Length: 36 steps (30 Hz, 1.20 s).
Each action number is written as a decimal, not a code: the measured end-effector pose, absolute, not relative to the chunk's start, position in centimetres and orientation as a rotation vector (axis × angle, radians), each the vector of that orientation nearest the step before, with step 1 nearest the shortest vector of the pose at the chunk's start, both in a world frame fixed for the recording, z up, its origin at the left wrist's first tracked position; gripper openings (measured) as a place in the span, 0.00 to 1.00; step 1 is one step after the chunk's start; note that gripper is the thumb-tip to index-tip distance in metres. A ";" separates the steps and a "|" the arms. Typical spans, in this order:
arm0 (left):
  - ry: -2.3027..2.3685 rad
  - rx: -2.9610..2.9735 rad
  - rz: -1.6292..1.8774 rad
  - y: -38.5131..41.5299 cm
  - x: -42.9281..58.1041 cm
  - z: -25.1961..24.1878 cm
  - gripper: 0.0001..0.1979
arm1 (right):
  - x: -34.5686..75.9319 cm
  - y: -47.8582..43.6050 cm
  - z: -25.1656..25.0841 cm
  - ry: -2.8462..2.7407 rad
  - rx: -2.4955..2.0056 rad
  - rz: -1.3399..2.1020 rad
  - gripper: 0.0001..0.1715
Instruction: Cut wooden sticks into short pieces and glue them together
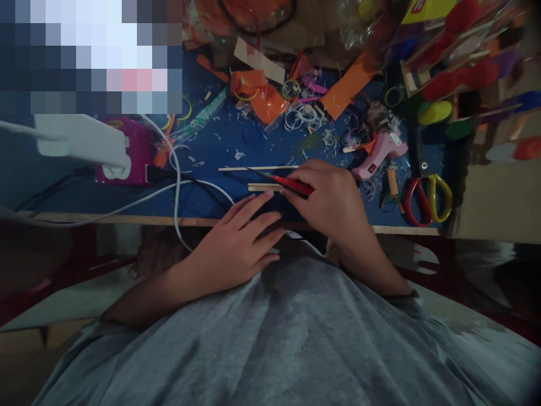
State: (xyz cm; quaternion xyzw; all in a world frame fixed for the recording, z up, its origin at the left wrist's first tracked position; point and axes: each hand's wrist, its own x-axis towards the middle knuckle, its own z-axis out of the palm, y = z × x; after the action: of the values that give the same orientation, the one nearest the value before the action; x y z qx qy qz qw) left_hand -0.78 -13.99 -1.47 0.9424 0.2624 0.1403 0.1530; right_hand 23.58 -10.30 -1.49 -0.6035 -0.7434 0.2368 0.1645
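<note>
Person at a blue worktop (211, 144). Right hand (333, 194): fingers wrapped round a red-and-black pointed tool (296, 185), dark tip aimed left, at the long thin wooden stick (232, 168). Short wooden sticks (258, 188) lie side by side just nearer the body, right ends running to the right hand; can't tell if also gripped. Left hand (234, 242): fingers loosely spread, grasping nothing, one fingertip right by the short sticks, contact unclear. Pink glue gun (382, 155) and red-and-yellow-handled scissors (439, 197) to the right; scraps behind.
</note>
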 end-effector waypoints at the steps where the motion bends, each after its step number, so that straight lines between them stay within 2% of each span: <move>1: 0.773 2.713 0.334 -14.0 -0.7 -1.6 0.22 | 23.6 -10.3 -1.5 -2.118 -1.718 0.672 0.05; 5: 0.939 2.680 0.228 -14.0 -0.3 -2.1 0.30 | 23.6 -10.4 -1.7 -2.115 -1.696 0.665 0.05; 11: 0.932 2.758 0.190 -14.7 -0.4 -2.8 0.37 | 23.6 -10.4 -1.6 -2.123 -1.685 0.661 0.04; 17: 0.998 2.729 0.252 -15.1 -0.6 -3.1 0.36 | 23.6 -10.4 -1.5 -2.133 -1.707 0.645 0.05; 23: 1.002 2.793 0.205 -15.0 -0.2 -2.9 0.43 | 23.6 -10.4 -1.4 -2.140 -1.702 0.646 0.05; 29: 1.016 2.811 0.159 -15.1 -0.2 -2.8 0.45 | 23.6 -10.5 -1.6 -2.118 -1.693 0.625 0.03; 36: 1.028 2.810 0.193 -15.0 -0.2 -2.7 0.39 | 23.5 -10.7 -1.5 -2.109 -1.691 0.624 0.03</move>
State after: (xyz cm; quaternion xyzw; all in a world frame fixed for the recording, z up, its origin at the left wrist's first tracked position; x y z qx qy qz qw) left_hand -0.18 -15.01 -2.71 0.9348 0.3419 0.0641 0.0716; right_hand 23.45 -10.66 -1.53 -0.5992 -0.7475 0.2212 0.1826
